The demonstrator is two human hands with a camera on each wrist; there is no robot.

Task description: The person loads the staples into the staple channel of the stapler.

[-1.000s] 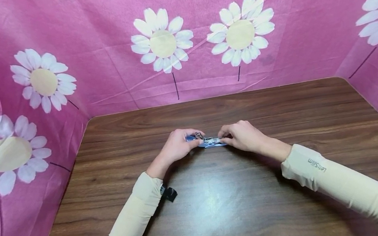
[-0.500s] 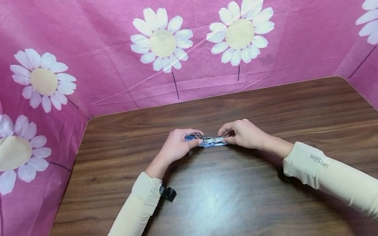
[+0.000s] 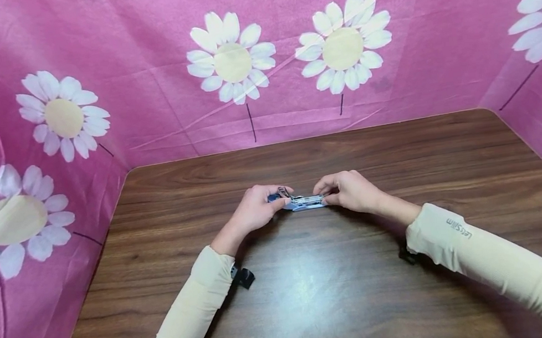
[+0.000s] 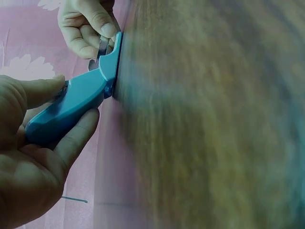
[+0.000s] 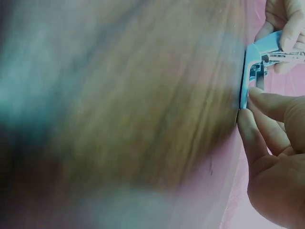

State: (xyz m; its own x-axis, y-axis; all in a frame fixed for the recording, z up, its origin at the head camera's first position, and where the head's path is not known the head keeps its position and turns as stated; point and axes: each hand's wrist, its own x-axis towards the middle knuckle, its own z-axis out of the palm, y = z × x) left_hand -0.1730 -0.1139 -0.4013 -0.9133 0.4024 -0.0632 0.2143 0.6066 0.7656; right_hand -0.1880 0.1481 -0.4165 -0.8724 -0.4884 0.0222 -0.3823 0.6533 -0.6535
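Observation:
A blue stapler (image 3: pixel 307 203) lies spread open on the wooden table, its metal inside facing up. My left hand (image 3: pixel 254 207) grips its raised top half, thumb on one side and fingers on the other, as the left wrist view shows on the blue casing (image 4: pixel 76 102). At the opposite end, my right hand (image 3: pixel 352 191) pinches the tip of the stapler with thumb and fingers. A narrow metal strip (image 5: pixel 260 78) stands apart from the blue base (image 5: pixel 245 81) in the right wrist view, with a right fingertip at its end.
The brown wood-grain table (image 3: pixel 296 300) stretches around both hands. A pink cloth (image 3: pixel 167 91) printed with white daisies hangs behind and along the sides. Black wrist camera mounts (image 3: pixel 244 278) stick out below the pale sleeves.
My right hand has shifted slightly to the right along the stapler, baring more of its metal rail. The left hand keeps its grip almost unmoved.

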